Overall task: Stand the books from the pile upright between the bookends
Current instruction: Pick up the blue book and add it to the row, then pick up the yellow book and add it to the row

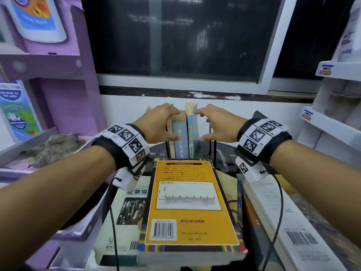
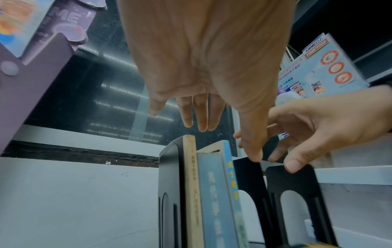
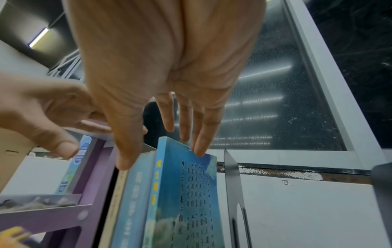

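Three books stand upright between black bookends: a tan one, a grey-blue one and a thin sky-blue one with yellow characters on its spine. My left hand is at their left side, fingers straight above the tops and thumb by the grey-blue spine. My right hand is on the right, its straight fingertips touching the top of the sky-blue book. Neither hand holds anything. The left bookend touches the tan book; the right bookend stands a little apart. An orange book tops the pile in front.
Under the orange book lie a book with a photo cover and a white book at the right. A purple shelf unit stands at the left, a white shelf at the right, a dark window behind. Wrist cables hang over the pile.
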{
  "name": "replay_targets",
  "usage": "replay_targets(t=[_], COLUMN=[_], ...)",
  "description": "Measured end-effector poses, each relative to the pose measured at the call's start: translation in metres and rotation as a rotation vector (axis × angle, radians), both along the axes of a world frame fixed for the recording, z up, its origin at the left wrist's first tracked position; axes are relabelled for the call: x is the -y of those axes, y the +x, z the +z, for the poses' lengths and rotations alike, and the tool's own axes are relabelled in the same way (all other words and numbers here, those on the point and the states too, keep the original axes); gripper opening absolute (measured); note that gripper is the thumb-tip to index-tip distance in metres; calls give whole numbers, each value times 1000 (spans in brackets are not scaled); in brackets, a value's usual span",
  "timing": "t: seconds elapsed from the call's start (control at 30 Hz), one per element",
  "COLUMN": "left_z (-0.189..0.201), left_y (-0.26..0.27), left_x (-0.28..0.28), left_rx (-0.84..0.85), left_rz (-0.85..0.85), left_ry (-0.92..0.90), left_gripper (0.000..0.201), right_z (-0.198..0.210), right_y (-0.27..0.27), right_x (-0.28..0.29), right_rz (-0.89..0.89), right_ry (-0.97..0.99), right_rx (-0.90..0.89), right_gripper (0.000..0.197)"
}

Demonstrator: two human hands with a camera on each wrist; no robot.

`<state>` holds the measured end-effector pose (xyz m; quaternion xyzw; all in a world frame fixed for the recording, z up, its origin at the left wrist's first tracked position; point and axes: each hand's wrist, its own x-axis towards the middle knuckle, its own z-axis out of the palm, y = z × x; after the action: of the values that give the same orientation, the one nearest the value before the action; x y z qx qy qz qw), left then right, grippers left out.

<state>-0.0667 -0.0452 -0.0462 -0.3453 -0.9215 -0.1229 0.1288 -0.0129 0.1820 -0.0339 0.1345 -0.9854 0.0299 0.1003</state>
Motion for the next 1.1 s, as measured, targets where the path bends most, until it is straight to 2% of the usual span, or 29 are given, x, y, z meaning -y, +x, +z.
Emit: replay_targets(t=[0.1, 0.33, 0.4, 0.5, 0.53, 0.63, 0.73, 0.83, 0.93, 1.0, 1.1], left_z=[-6, -27, -33, -43, -46, -55, -53, -47, -45, -45, -51], left_y=[23, 77, 86, 93, 95, 95, 97, 101, 103, 101, 96], left_x=[16, 41, 46, 51, 53, 54, 52, 51, 52, 54, 56], left_rx=[25, 154, 216, 309, 348, 463, 521, 577, 654, 665, 775], left_rz=[-34, -4, 6, 9, 18, 61, 112, 126, 117, 121, 113], left_ry=[30, -67, -70, -105, -102, -100, -151, -154, -114, -83, 72], left_gripper=[82, 79, 72, 50, 49, 54, 27, 21, 16, 24, 20], right_z=[-2, -18, -24, -32, -34, -37, -39, -38, -38, -39, -39], right_y=[26, 88, 101, 112, 114, 117, 114, 114, 113, 113, 111], right_x=[-4, -4, -2, -1, -2, 1, 3, 7, 8, 8, 7], right_rz=[11, 9, -23, -51, -47, -50, -27, -13, -19, -22, -16], right_ry=[16, 4, 37, 95, 109, 146, 168, 175, 174, 162, 146], right_rx=[34, 180, 258, 338, 362, 428, 509, 563, 584, 592, 599], right_gripper=[79, 82, 90, 105, 107, 100, 103, 90, 87, 81, 76])
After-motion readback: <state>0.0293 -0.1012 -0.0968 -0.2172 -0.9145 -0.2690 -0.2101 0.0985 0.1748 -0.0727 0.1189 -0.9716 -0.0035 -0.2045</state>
